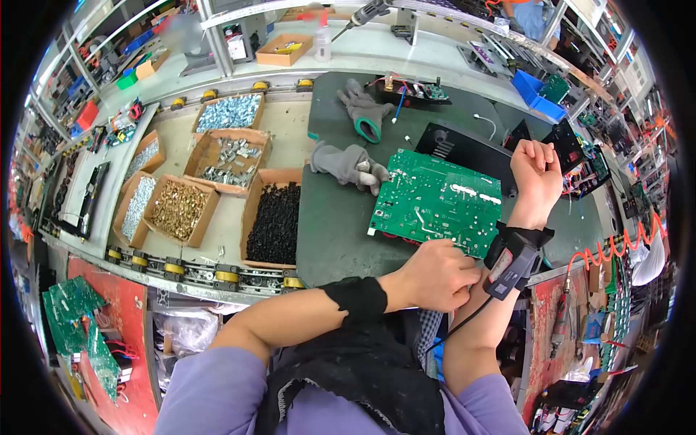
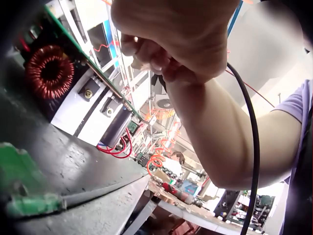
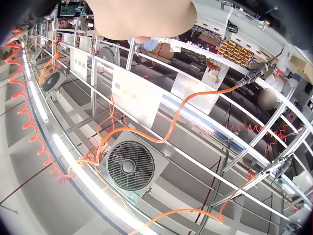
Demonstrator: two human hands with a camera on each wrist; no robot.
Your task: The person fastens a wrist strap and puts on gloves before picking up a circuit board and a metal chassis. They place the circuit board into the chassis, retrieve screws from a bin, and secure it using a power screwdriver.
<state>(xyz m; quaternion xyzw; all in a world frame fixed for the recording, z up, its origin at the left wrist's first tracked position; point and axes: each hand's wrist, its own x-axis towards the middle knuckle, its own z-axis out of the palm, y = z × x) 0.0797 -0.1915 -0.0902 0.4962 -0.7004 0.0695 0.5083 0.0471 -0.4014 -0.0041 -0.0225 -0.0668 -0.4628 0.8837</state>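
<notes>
The left hand, its fingers curled, is at the inner side of the right forearm, just below the black wrist strap and its camera. In the left wrist view a small dark piece shows by the fingertips of the left hand; whether they pinch it I cannot tell. Palm up, the right hand is raised beside the green circuit board, its fingers bent inward with nothing visible in them. Only a blurred part of the right hand appears in the right wrist view. The board lies solder side up on the dark mat.
Two grey gloves lie left of and behind the board. Black panels stand behind it. Cardboard boxes of small metal parts and black parts are at the left. A black cable hangs by the right arm.
</notes>
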